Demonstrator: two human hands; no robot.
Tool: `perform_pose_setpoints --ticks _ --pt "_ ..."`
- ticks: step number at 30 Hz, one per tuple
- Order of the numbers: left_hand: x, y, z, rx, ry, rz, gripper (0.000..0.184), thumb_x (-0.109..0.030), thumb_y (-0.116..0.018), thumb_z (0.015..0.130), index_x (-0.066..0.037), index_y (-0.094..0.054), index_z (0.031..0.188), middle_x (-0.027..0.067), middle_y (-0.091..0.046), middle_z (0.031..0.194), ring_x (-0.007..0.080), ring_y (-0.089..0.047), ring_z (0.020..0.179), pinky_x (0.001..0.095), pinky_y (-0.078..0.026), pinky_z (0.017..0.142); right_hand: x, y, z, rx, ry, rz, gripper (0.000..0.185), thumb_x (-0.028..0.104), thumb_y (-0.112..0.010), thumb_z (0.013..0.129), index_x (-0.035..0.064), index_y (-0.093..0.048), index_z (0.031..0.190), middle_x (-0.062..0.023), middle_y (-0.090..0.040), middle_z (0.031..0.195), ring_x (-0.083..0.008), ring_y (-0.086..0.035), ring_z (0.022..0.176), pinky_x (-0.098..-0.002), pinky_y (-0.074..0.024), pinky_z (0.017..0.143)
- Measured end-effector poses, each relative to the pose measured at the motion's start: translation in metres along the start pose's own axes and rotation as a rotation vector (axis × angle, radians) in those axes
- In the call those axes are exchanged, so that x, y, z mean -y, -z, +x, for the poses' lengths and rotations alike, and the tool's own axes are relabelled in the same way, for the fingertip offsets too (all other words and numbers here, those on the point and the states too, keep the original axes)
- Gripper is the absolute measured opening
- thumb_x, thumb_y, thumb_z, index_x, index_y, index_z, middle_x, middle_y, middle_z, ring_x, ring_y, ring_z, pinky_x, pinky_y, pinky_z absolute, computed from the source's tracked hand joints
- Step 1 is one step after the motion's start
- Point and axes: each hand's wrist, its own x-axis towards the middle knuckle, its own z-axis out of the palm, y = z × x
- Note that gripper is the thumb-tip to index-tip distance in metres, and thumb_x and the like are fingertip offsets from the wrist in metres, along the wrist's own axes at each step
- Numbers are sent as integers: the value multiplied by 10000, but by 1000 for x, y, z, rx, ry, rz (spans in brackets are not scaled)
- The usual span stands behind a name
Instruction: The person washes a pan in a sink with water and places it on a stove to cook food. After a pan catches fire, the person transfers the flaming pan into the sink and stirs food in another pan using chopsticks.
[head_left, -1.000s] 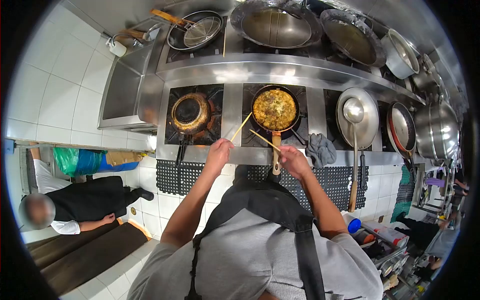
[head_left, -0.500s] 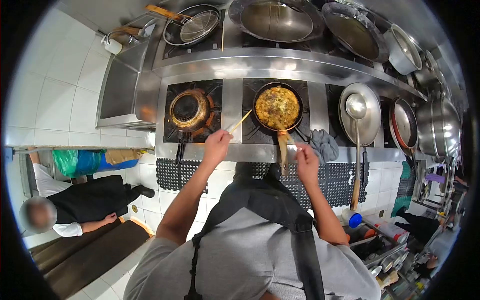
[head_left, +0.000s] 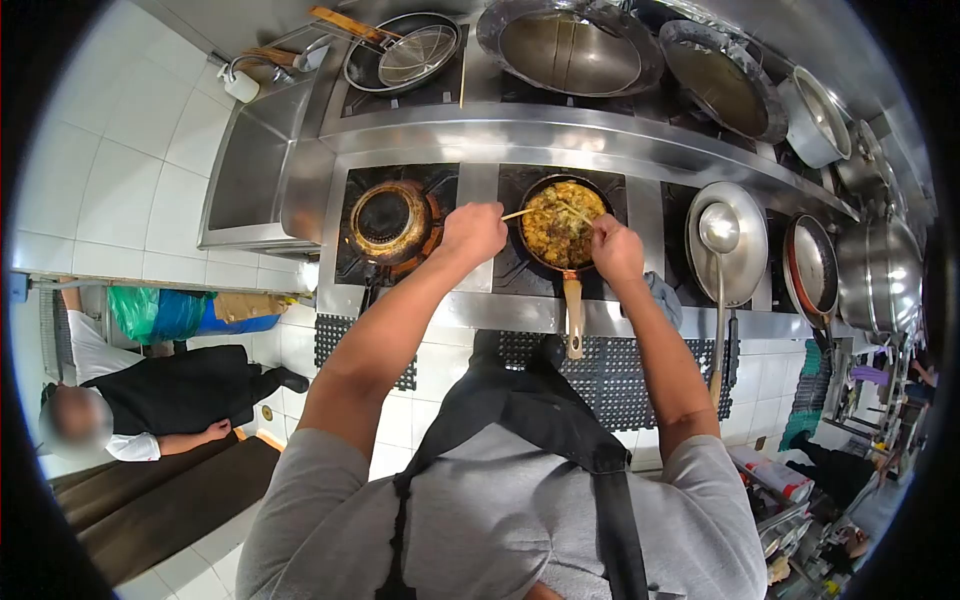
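A black frying pan (head_left: 573, 318) with a pale handle sits on the middle front burner. In it lies a yellow-brown, lumpy, egg-like mixture (head_left: 556, 236). From the left, my left hand (head_left: 475, 235) is closed on a thin chopstick (head_left: 517, 214) whose tip reaches into the food. At the pan's right rim, my right hand (head_left: 617, 250) grips another chopstick (head_left: 574, 211), also in the mixture. My right hand partly covers that side of the pan. Neither hand is on the pan handle.
An upturned, scorched pan (head_left: 390, 222) rests on the left burner. Right of my pan lie a grey cloth (head_left: 664, 298) and a metal bowl (head_left: 752, 250) with a ladle (head_left: 719, 228). Woks (head_left: 575, 50) line the back shelf. Another person (head_left: 175, 400) is at far left.
Both hands have moved forward to the frying pan, bringing the chopsticks into the food. The food's flat, round surface now looks broken and rumpled. The view has shifted slightly.
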Motion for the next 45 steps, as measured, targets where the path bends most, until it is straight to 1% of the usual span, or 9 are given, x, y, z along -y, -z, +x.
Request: perform_pose_setpoints --ticks 8,13,19,22,25,29,32,38,45 --pt "-22 10 -15 -35 2 -8 170 -155 -552 816 -20 -653 792 234 -672 813 405 -660 818 505 -528 762 37 30 -16 -13 69 -17 74 117 -619 806 57 -579 823 -204 -630 713 -401 -635 690 -490 -506 613" --pt "-19 8 -2 -19 29 17 178 -164 -555 815 -19 -656 837 240 -674 829 419 -661 817 497 -537 755 20 -8 -10 59 60 -58 75 119 -624 799 69 -599 850 -211 -645 739 -400 -642 690 -488 -510 617" --pt "-32 30 -25 14 33 22 204 -173 -548 817 -17 -673 854 243 -675 834 421 -662 811 497 -537 765 31 12 -18 -31 66 123 68 125 -620 803 74 -616 847 -203 -651 732 -396 -645 683 -487 -515 618" --pt "-28 24 -27 54 10 31 204 -175 -548 819 -17 -673 851 241 -675 828 419 -662 809 501 -533 768 32 3 -23 48 116 75 53 128 -618 807 82 -619 834 -201 -648 714 -395 -644 669 -490 -513 611" --pt "-24 25 -23 61 -11 47 199 -172 -550 815 -18 -671 849 237 -676 823 415 -661 811 503 -530 769 15 -3 -22 106 58 -11 50 132 -612 809 89 -621 832 -207 -645 705 -398 -643 660 -493 -512 610" --pt "-33 34 -32 42 -18 62 178 -176 -577 814 -34 -677 853 206 -688 820 385 -674 812 479 -543 750 28 20 -31 46 60 124 66 137 -614 803 90 -628 847 -209 -646 706 -407 -642 665 -497 -516 616" --pt "-25 23 -26 79 -22 86 179 -182 -575 815 -43 -677 866 199 -689 817 387 -674 807 484 -542 751 23 19 -40 156 21 48 88 139 -621 797 92 -650 866 -202 -656 723 -404 -645 674 -493 -521 629" --pt "-35 31 -32 -6 -30 -33 185 -180 -545 815 -39 -665 817 231 -670 805 413 -657 807 506 -532 753 20 55 -43 105 -54 161 102 147 -633 788 101 -686 862 -192 -667 751 -398 -647 695 -487 -524 658" --pt "-23 -3 -19 -30 -46 -27 163 -168 -557 797 -26 -624 750 206 -655 716 420 -649 720 510 -530 698 -6 57 -47 175 -20 62 115 142 -626 799 98 -694 881 -194 -660 741 -392 -648 693 -478 -517 648"
